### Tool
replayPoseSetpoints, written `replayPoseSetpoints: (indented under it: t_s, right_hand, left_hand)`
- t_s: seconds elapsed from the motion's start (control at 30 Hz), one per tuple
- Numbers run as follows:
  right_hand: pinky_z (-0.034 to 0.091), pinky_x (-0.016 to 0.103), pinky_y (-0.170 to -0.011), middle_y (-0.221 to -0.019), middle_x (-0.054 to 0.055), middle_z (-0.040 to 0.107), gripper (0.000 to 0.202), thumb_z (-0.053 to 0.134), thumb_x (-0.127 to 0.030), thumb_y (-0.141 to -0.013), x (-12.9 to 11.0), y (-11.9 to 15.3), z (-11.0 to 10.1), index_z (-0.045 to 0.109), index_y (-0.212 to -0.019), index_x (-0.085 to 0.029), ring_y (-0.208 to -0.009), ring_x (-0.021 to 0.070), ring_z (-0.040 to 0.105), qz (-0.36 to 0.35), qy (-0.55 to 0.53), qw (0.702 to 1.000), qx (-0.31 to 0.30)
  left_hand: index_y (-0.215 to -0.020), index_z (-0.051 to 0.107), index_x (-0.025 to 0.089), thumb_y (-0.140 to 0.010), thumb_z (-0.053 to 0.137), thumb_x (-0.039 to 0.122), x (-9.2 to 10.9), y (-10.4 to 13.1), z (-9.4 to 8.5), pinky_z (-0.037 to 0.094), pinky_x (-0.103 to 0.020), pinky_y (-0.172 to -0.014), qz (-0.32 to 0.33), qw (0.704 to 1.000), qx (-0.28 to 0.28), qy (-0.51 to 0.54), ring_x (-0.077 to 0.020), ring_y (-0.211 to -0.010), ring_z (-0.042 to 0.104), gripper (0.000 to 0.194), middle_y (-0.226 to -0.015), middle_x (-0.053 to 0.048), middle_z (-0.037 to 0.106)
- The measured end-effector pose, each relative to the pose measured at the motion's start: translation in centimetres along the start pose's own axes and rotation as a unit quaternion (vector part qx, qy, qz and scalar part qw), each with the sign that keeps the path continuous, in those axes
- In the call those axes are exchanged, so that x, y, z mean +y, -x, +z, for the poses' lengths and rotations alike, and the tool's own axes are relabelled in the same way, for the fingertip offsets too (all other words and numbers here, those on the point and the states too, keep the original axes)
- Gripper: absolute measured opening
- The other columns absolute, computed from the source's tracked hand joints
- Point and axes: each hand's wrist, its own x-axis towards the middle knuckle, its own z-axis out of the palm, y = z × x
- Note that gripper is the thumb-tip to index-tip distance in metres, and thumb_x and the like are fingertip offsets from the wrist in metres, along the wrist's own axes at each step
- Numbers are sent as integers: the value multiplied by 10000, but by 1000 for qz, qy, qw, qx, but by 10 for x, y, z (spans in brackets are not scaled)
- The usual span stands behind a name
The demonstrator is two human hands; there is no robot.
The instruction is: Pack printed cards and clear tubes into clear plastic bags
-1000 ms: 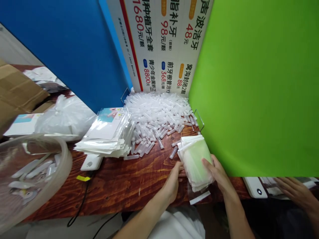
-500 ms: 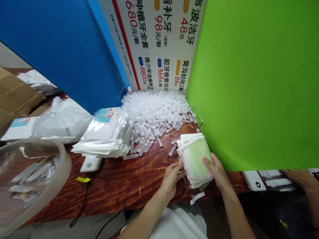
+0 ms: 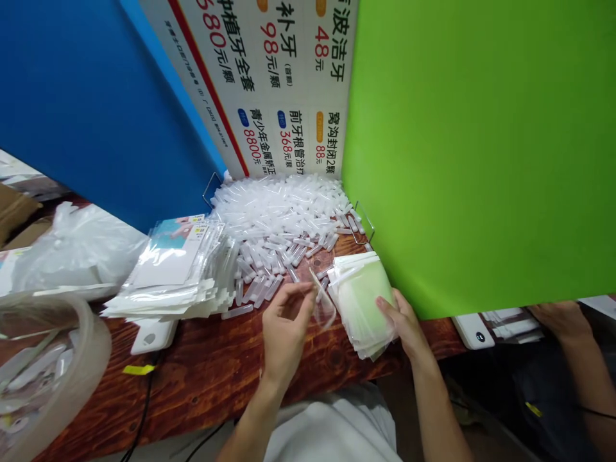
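Observation:
My left hand (image 3: pixel 287 327) pinches a thin clear plastic bag (image 3: pixel 323 308) between thumb and fingertips, just left of a stack of clear packets. My right hand (image 3: pixel 403 326) grips the right side of that packet stack (image 3: pixel 360 298), thumb on top; the stack looks pale green and white. Behind both hands lies a large heap of small translucent tubes (image 3: pixel 283 205), with loose ones spread toward the front. Another pile of clear packets with printed cards (image 3: pixel 168 263) sits to the left of the heap.
A blue panel (image 3: pixel 96 102) and a green panel (image 3: pixel 481 160) flank a printed price board (image 3: pixel 289 83). At left are a white plastic bag (image 3: pixel 81 247) and a translucent tub (image 3: pixel 91 346). White devices (image 3: pixel 154 335) lie near the table edge. Another person's hand (image 3: pixel 563 319) is at far right.
My left hand has moved left, away from the stack, with the clear bag in its fingers. My right hand still holds the stack. The camera view has shifted slightly right.

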Motion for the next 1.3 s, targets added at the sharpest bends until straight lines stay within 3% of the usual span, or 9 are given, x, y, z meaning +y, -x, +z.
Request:
replayPoseSetpoints:
  t_s: [0.1,0.2,0.4,0.53,0.6,0.73,0.83,1.1,1.3]
  right_hand:
    - [521,405,-1005,-1417,118,593,809,760,-605,-714,4,-2,-3,469,-1371,-235,-1261,310,591,-11,-4,1000,29]
    - [479,396,-1062,-1547,127,450,897,723,-631,-748,9,-2,-7,361,-1469,-241,-1360,290,507,-23,-19,999,36]
    - [488,412,-1058,-1488,92,540,729,555,-718,-847,13,1,-8,507,-1400,-244,-1349,285,522,-37,-64,996,47]
    - [535,436,-1003,-1357,82,657,697,568,-738,-822,8,-4,-12,606,-1303,-235,-1268,300,595,-3,-70,997,35]
    - [533,423,-1011,-1295,59,697,617,661,-685,-784,3,-8,-15,650,-1229,-258,-1243,295,616,17,-40,999,33]
    - [529,431,-1007,-1195,71,741,553,724,-635,-760,-13,-13,-15,665,-1157,-255,-1160,299,665,41,7,999,-5]
    - [570,442,-922,-1200,100,735,599,777,-592,-731,-23,-17,-10,628,-1183,-229,-1076,314,700,46,37,997,-52]
    - [612,427,-763,-1080,127,763,626,822,-535,-706,-22,-21,4,589,-1155,-166,-931,329,741,39,35,996,-78]
    - [606,438,-791,-1037,141,780,674,833,-552,-682,-10,8,8,634,-1168,-130,-937,351,745,73,-34,996,-41]
  left_hand:
    - [-875,677,217,-838,666,150,18,-13,8,533,-372,-915,201,970,-109,-81,-217,-1006,688,77,-1018,-64,740]
    - [-885,643,216,-837,560,57,8,-23,22,466,-439,-1046,319,887,-270,-199,-262,-1276,579,185,-1273,-111,690]
    - [-1063,623,199,-846,473,41,-32,-19,34,265,-539,-1189,309,776,-438,-333,-271,-1350,522,308,-1331,-126,666]
    - [-1171,627,224,-864,640,351,-30,-9,25,165,-545,-1219,296,793,-439,-302,-317,-1386,467,332,-1391,-131,619]
    - [-1195,616,224,-848,650,506,-29,-2,17,225,-537,-1193,256,850,-376,-265,-335,-1360,480,448,-1385,-146,611]
    - [-1008,609,221,-980,384,547,-37,16,3,463,-445,-953,-19,964,-153,-214,-279,-1044,631,398,-1058,-108,692]
    - [-1126,593,226,-963,421,579,-49,24,5,467,-436,-960,-128,960,-166,-187,-275,-1061,624,426,-1110,-97,672]
    - [-1421,295,164,-938,509,539,-82,34,59,237,-503,-1199,-115,965,-174,-157,-315,-1466,272,648,-1483,-217,345]
    - [-1440,254,185,-838,641,434,-93,35,60,203,-484,-1211,-120,974,-148,-125,-318,-1470,247,758,-1480,-186,316]
